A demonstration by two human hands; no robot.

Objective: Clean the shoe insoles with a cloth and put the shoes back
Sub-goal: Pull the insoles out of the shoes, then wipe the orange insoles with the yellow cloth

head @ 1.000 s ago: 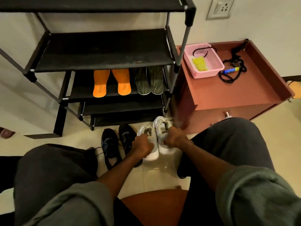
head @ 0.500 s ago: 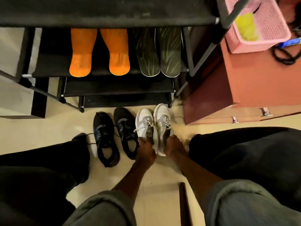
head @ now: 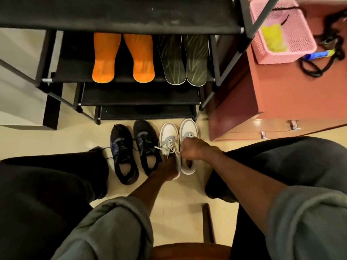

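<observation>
Two white and grey sneakers stand side by side on the floor in front of the rack. My left hand (head: 165, 169) grips the heel of the left white shoe (head: 169, 136). My right hand (head: 197, 149) is closed over the tongue of the right white shoe (head: 188, 128). A pair of black sneakers (head: 135, 147) stands just left of them. On a middle rack shelf lie two orange insoles (head: 124, 59) and two dark green insoles (head: 185, 61). A yellow cloth (head: 274, 37) lies in the pink basket (head: 298, 32).
The black shoe rack (head: 120, 17) stands straight ahead with lower shelves bare. A brown cabinet (head: 293, 87) at the right carries the basket, a black cord and a blue tube. My knees flank the shoes; a wooden stool edge shows below.
The view has dropped and come closer to the floor. My right hand slid forward from the right shoe's heel onto its tongue. My left hand stays at the left shoe's heel.
</observation>
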